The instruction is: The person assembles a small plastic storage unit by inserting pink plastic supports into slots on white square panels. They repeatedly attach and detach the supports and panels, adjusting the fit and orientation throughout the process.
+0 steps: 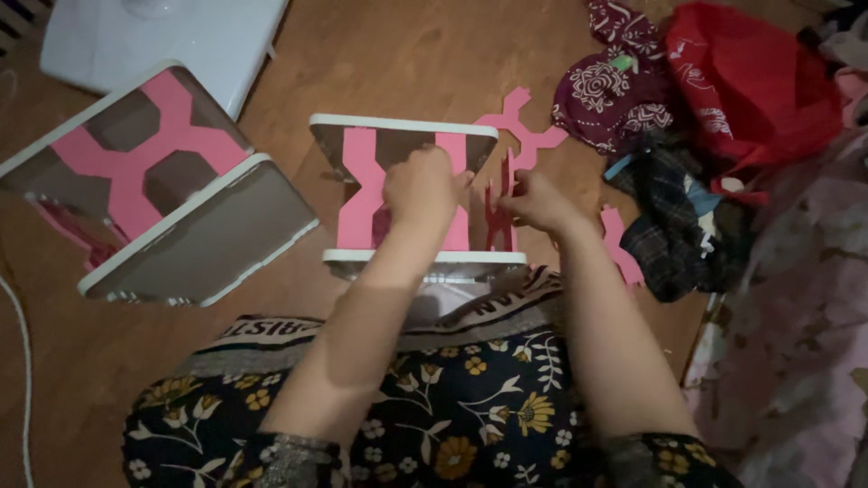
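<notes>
While the half-built pink-and-white frame (418,194) lay on the wood floor (398,63) just beyond the person's knees, both hands worked inside it. The left hand (418,185) was closed over the frame's middle, pressing down, probably to steady it. The right hand (538,201) was just right of that, fingers pinched on a thin pink slotted panel (499,208) held on edge within the frame, likely so its notches could line up with the crosspieces. The light was dim, so I could not tell whether the panel was seated or only resting there. The hands sat close but not touching.

Left of the frame a second, finished-looking pink-and-white unit (163,185) stood tilted. Beyond it, at the far left, was a white box (181,41). Loose pink cut-outs (524,126) lay flat just behind and right of the frame. Well right of it sat a heap of patterned cloth (624,90) and a red bag (755,81). Floral fabric (470,407) covered the lap nearer the camera.
</notes>
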